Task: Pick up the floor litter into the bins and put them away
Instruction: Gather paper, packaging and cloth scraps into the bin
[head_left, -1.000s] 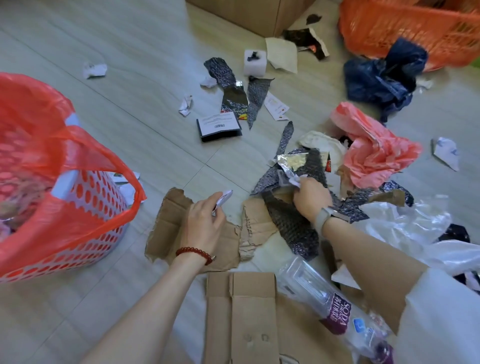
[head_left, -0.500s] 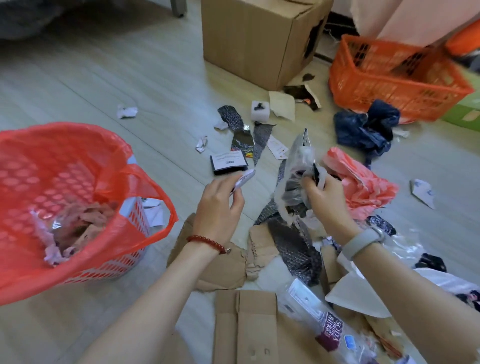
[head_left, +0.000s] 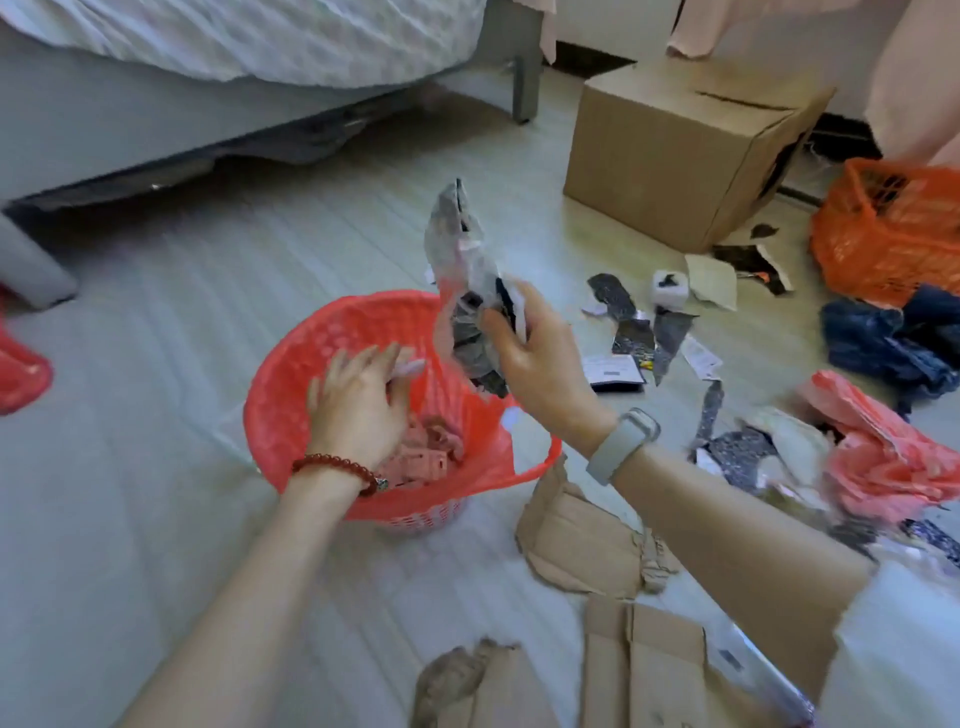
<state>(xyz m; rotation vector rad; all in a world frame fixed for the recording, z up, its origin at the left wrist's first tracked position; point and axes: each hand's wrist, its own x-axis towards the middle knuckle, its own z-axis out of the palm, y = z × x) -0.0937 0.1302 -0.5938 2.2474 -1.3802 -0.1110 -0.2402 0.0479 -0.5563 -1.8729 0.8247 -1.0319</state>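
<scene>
Now the right hand (head_left: 535, 358) grips crumpled wrappers (head_left: 467, 291), upright, at the bin's (head_left: 291, 364) two o'clock rim; the left hand (head_left: 358, 405), fingers spread, hovers inside.

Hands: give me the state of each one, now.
Left hand: over the red bin, fingers spread; a small pale scrap at the fingertips, grip unclear.
Right hand: gripping a wad of plastic wrappers.

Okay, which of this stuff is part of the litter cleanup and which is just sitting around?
Job:
red-lined bin
wrapper bunch, gripped by right hand
left hand over bin
torn cardboard
pink bag

Lying about:
bed
cardboard box
orange basket
</scene>
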